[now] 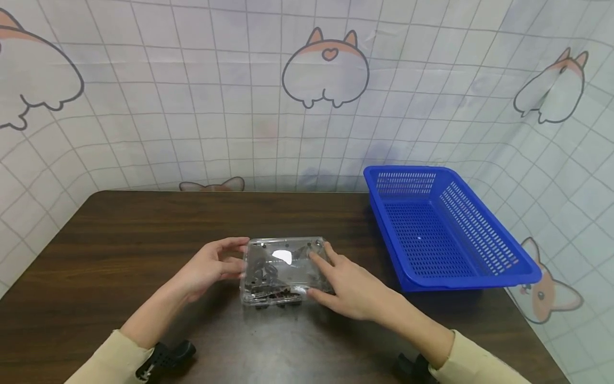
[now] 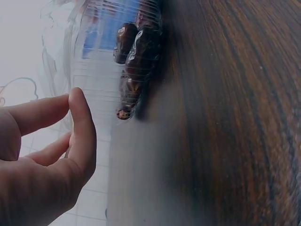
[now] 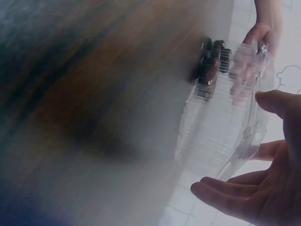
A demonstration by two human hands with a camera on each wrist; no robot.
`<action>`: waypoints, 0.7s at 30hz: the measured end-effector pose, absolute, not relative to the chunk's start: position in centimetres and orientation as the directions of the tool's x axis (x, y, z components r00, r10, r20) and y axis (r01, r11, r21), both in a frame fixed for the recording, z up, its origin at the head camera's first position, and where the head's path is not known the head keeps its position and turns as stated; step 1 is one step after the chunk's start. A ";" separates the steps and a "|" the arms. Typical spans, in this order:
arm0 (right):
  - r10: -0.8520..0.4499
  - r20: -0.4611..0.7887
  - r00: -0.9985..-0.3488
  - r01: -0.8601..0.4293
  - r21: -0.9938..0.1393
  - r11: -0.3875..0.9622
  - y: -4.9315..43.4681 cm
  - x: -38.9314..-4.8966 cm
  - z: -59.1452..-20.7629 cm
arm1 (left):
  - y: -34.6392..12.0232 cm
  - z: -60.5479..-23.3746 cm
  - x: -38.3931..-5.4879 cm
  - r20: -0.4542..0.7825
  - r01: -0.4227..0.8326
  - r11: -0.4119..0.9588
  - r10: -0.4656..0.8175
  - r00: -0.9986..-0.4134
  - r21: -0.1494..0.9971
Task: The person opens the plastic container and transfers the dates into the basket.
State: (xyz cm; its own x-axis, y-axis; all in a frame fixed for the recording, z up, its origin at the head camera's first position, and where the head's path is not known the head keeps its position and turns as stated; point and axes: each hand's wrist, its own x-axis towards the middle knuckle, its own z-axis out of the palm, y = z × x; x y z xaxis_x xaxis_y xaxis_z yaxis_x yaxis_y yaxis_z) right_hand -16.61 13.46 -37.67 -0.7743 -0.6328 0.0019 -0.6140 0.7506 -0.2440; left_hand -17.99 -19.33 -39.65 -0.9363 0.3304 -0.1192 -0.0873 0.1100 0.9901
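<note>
A clear plastic clamshell box (image 1: 288, 266) sits on the table with its lid down over the base. Through its ribbed wall show several dark, wrinkled dates (image 2: 136, 56), bunched toward the left half. My left hand (image 1: 216, 266) holds the box's left edge, its thumb and finger meeting at the rim in the left wrist view. Across the right side of the lid lies my right hand (image 1: 355, 288), thumb at the front edge and fingers over the top and back corner. The lower fingers of that hand (image 3: 258, 183) hang beside the box's right wall.
A blue perforated plastic basket (image 1: 398, 266) stands at the right side of the dark wood table (image 1: 120, 229). Behind the table hangs a white grid-patterned cloth (image 1: 216, 106) with corgi drawings. Black straps with small cameras sit at both wrists.
</note>
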 end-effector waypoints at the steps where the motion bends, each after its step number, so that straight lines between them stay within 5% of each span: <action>1: -0.632 -0.003 -0.775 -0.614 -0.232 0.754 13.3 -16.6 -37.6 | -19.3 -39.7 -18.0 -0.121 -0.089 0.109 0.328 -0.937 0.990; 15: -0.736 0.089 -0.671 -0.731 0.083 0.677 12.2 -16.1 -36.9 | -19.1 -40.0 -18.4 -0.125 -0.087 0.141 0.282 -0.951 0.986; 21: -0.745 0.084 -0.662 -0.741 0.077 0.667 12.2 -16.0 -36.7 | -19.1 -40.0 -18.7 -0.126 -0.091 0.130 0.294 -0.947 0.987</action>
State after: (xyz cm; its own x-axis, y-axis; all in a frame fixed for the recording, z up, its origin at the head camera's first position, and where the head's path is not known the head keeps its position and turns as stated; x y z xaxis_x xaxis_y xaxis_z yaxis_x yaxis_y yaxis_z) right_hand -16.03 12.22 -36.68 -0.6621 -0.7447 0.0837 -0.7408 0.6673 0.0768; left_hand -18.70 -19.13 -40.04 -0.9473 0.2944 -0.1263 -0.0912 0.1301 0.9873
